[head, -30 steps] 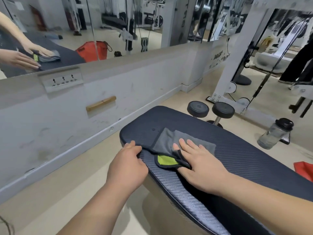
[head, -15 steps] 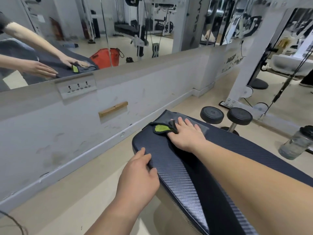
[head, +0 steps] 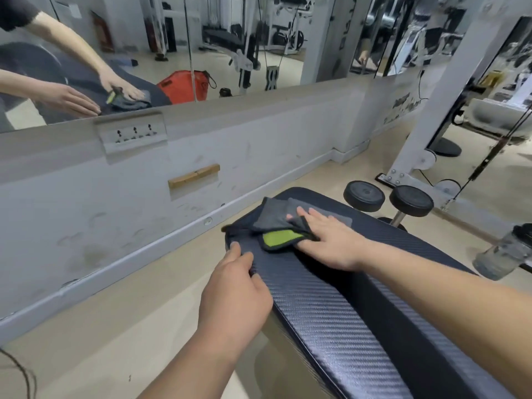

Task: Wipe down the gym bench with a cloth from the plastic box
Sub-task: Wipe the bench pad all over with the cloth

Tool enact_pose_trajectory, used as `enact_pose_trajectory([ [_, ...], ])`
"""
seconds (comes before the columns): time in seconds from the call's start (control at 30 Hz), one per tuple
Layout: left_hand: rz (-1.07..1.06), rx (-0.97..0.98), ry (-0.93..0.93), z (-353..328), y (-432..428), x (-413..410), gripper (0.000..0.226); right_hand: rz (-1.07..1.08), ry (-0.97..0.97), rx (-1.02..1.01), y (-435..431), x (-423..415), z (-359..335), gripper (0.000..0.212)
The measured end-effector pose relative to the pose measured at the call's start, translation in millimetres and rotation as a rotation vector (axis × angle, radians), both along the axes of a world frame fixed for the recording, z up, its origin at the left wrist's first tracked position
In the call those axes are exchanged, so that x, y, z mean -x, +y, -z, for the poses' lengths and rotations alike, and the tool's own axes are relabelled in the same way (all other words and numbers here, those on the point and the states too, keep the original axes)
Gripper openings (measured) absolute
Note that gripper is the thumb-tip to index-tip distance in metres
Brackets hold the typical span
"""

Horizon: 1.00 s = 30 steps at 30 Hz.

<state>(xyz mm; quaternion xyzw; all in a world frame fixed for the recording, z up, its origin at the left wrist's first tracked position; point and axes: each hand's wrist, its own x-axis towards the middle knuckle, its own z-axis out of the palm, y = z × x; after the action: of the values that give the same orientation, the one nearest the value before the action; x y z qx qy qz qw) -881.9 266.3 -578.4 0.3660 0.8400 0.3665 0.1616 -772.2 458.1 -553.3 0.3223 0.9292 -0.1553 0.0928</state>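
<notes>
Right hand point(head: 331, 243) is pressing flat, fingers wide, on one grey-green cloth point(head: 273, 220), half hiding it, at far-left corner of one gym bench point(head: 331, 312) cut off bottom right, while left hand point(head: 236, 292) is resting on left edge, fingers' curl unclear.

Bench point(head: 331, 312) runs off bottom-right edge. Bottle point(head: 501, 254) blurred, clipped at right edge. Cloth point(head: 273, 220) partly under right hand point(head: 331, 243).
</notes>
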Motion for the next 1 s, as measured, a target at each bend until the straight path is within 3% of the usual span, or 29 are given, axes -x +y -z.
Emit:
enact_pose_trajectory([
  [0.1,0.034,0.006,-0.008,0.6,-2.8,2.2,0.045,0.233,-0.014,-0.075,38.2,27.1,11.9,0.076],
  [0.2,0.04,0.007,0.015,2.5,-2.8,7.5,0.053,0.247,-0.022,-0.144,40.7,36.6,27.2,0.072],
  [0.43,-0.009,-0.048,0.014,3.9,4.1,10.2,0.074,0.016,0.028,-0.115,-41.5,-11.6,14.2,0.069],
  [0.63,0.022,-0.038,-0.005,5.0,8.6,-0.4,0.067,-0.143,-0.054,-0.087,-52.6,-38.6,-1.0,0.065],
  [0.7,0.036,-0.026,0.01,5.1,8.4,-2.8,0.068,-0.083,-0.041,-0.067,-18.9,-22.2,0.2,0.065],
  [0.83,0.015,-0.038,-0.004,5.2,7.9,0.4,0.071,0.276,-0.006,-0.121,39.7,14.5,16.2,0.073],
  [1.0,-0.014,-0.057,0.003,4.7,3.8,5.3,0.065,0.289,-0.011,-0.15,32.9,22.1,26.9,0.07],
])
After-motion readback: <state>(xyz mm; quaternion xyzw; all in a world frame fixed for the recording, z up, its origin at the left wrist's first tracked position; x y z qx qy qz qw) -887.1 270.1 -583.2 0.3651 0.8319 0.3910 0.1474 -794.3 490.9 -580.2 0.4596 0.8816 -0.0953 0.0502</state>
